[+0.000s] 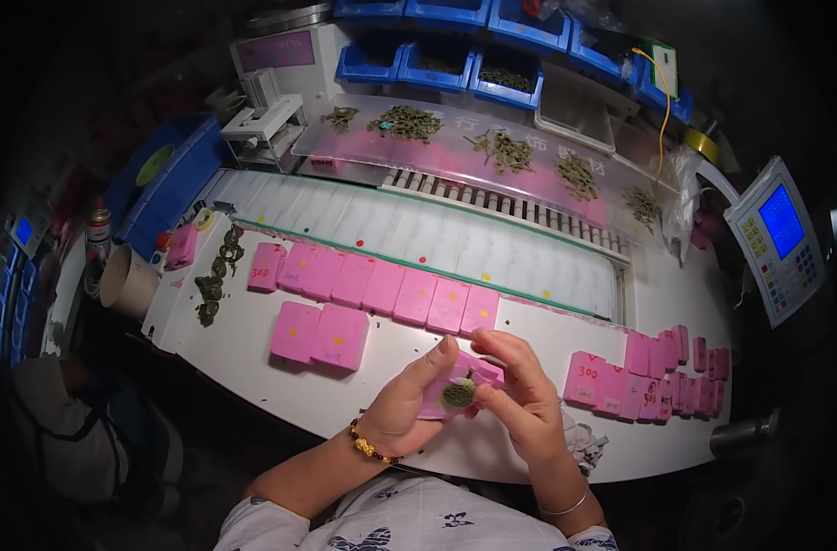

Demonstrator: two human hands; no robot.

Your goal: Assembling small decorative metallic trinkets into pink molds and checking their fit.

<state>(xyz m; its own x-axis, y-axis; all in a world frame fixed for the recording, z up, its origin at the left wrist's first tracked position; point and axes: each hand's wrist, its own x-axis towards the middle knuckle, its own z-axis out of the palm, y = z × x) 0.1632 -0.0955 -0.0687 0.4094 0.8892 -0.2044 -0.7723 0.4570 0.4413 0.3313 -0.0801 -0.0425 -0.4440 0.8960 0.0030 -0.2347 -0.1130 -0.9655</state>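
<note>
small-parts assembly workshop. i'm at a white workbench (253, 349) with rows of pink blocks (382, 286), blue parts bins (437, 64) up top, piles of greenish metal bits (405, 122) on a clear shelf, and a keypad control panel (779, 241) to my right.

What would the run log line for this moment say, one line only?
left hand: holds pink block | right hand: fingers on bronze round piece atop it | nearby: pink block row, white table

Both forearms rise from the lower edge and meet at centre. The left hand (417, 399) is cupped, thumb raised, its grip closed. The right hand (520, 390) curls inward, fingertips pinched together against the left.
</note>
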